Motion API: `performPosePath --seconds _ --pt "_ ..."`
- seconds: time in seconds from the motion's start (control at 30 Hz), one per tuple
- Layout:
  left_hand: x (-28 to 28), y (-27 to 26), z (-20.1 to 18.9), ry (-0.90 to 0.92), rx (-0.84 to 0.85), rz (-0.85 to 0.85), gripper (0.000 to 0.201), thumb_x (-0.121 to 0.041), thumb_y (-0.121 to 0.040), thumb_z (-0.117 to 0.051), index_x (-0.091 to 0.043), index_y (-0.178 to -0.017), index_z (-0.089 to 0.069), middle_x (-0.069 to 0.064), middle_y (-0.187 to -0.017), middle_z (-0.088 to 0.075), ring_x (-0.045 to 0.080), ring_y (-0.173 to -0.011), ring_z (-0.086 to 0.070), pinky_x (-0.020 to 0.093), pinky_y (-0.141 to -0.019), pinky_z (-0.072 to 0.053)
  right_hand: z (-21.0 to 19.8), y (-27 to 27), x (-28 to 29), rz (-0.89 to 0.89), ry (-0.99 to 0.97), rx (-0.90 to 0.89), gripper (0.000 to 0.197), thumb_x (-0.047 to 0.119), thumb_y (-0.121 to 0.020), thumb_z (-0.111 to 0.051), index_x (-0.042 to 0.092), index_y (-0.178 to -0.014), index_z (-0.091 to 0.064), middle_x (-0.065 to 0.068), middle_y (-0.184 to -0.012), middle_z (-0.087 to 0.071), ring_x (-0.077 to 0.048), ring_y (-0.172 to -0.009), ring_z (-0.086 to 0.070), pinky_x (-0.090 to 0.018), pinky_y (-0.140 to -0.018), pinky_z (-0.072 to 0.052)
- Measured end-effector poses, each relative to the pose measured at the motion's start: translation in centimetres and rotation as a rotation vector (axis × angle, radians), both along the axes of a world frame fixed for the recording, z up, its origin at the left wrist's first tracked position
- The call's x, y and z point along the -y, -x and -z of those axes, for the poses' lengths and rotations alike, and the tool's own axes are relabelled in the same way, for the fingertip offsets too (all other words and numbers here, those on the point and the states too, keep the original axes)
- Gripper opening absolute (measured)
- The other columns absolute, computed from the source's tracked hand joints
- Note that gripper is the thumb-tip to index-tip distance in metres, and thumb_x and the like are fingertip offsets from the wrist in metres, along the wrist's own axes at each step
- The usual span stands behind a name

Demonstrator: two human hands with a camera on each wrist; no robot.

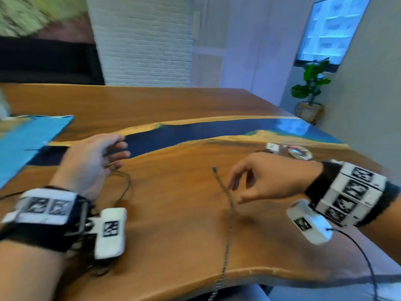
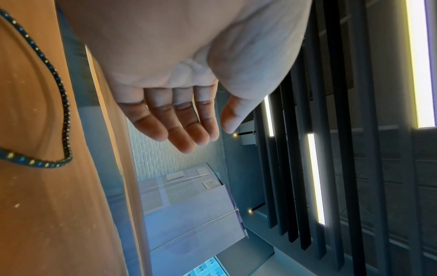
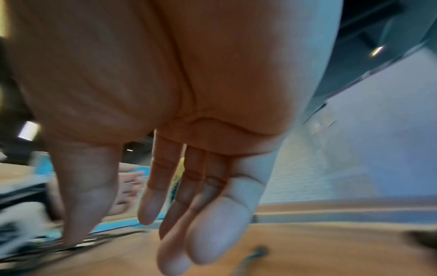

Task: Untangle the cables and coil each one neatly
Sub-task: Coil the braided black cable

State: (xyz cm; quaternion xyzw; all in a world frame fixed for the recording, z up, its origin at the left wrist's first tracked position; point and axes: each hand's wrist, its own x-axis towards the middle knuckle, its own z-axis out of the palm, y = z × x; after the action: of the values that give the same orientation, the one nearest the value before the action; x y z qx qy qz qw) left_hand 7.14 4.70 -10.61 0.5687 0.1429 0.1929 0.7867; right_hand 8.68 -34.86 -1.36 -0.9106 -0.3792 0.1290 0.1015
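Note:
A dark braided cable with light flecks lies on the wooden table. Its plug end points away and its other end hangs over the front edge. My right hand hovers just right of it, fingers hanging loose and holding nothing. The right wrist view shows that hand's fingers straight above the blurred cable end. My left hand is open, palm turned inward, above a thin cable loop. In the left wrist view the fingers are empty, beside a bend of flecked cable.
A blue mat covers the table's left side. A dark blue resin strip crosses the middle. Small objects and a white box sit at the far right. More cable lies bunched under my left wrist.

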Motion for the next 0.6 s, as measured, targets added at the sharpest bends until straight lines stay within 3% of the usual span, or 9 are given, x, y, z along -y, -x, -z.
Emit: performPosePath --seconds 0.03,0.1,0.2,0.33,0.43,0.5,0.6 --pt "5.2 3.6 -4.1 -0.034 0.022 0.007 0.016 -0.027 -0.100 -0.059 -0.016 -0.103 -0.071 -0.004 -0.084 -0.073 0.013 -0.075 -0.071 0.026 -0.070 -0.051 0.0 1.7 -2.1 -0.090 0.018 -0.050 0.029 0.045 -0.081 -0.082 0.038 -0.108 -0.073 0.029 -0.096 -0.069 0.009 -0.080 -0.064 -0.009 -0.069 -0.044" --pt "6.1 4.4 -4.7 -0.136 0.093 0.005 0.014 -0.021 -0.102 -0.056 -0.014 -0.100 -0.068 -0.003 -0.077 -0.069 0.011 -0.065 -0.065 0.026 -0.065 -0.045 0.0 5.0 -5.8 -0.239 0.078 -0.169 0.041 0.052 -0.078 -0.083 0.039 -0.115 -0.070 0.039 -0.092 -0.064 0.009 -0.079 -0.062 -0.009 -0.068 -0.043" --pt "5.4 5.3 -5.1 -0.125 0.073 -0.020 0.015 -0.021 -0.102 -0.059 -0.012 -0.098 -0.070 -0.001 -0.078 -0.069 0.013 -0.065 -0.063 0.028 -0.065 -0.044 1.0 8.0 -10.8 -0.459 0.159 -0.198 0.054 0.057 -0.075 -0.084 0.039 -0.121 -0.064 0.024 -0.106 -0.065 0.008 -0.081 -0.058 -0.011 -0.068 -0.041" --pt "4.6 6.1 -5.9 -0.145 0.074 -0.005 0.017 -0.023 -0.101 -0.059 -0.013 -0.098 -0.072 -0.002 -0.078 -0.067 0.013 -0.061 -0.055 0.029 -0.061 -0.040 2.8 8.7 -15.6 -0.559 0.155 -0.142 0.038 0.057 -0.081 -0.078 0.031 -0.102 -0.061 0.011 -0.100 -0.062 -0.007 -0.086 -0.059 -0.035 -0.079 -0.055" --pt "2.8 6.7 -6.9 -0.099 0.118 -0.008 0.018 -0.026 -0.101 -0.058 -0.015 -0.096 -0.071 -0.004 -0.073 -0.060 0.010 -0.054 -0.044 0.027 -0.055 -0.035 3.1 6.8 -17.7 -0.487 0.061 -0.032 0.020 0.039 -0.087 -0.073 0.026 -0.085 -0.058 0.007 -0.089 -0.063 -0.014 -0.081 -0.059 -0.042 -0.078 -0.053" --pt "1.5 7.3 -7.7 -0.045 0.170 -0.042 0.020 -0.028 -0.102 -0.057 -0.016 -0.095 -0.071 -0.005 -0.071 -0.057 0.010 -0.053 -0.040 0.025 -0.053 -0.033 3.1 5.2 -18.8 -0.434 -0.008 0.024 0.017 0.029 -0.085 -0.072 0.029 -0.096 -0.059 0.007 -0.099 -0.062 -0.010 -0.082 -0.056 -0.038 -0.079 -0.050" --pt "-0.2 8.2 -8.6 0.007 0.253 -0.067 0.022 -0.029 -0.103 -0.055 -0.016 -0.096 -0.071 -0.006 -0.071 -0.056 0.010 -0.054 -0.038 0.024 -0.054 -0.031 3.5 4.3 -20.8 -0.493 -0.017 0.016 0.068 0.033 -0.082 -0.079 0.038 -0.143 -0.047 0.015 -0.141 -0.048 0.004 -0.104 -0.044 -0.020 -0.093 -0.039"
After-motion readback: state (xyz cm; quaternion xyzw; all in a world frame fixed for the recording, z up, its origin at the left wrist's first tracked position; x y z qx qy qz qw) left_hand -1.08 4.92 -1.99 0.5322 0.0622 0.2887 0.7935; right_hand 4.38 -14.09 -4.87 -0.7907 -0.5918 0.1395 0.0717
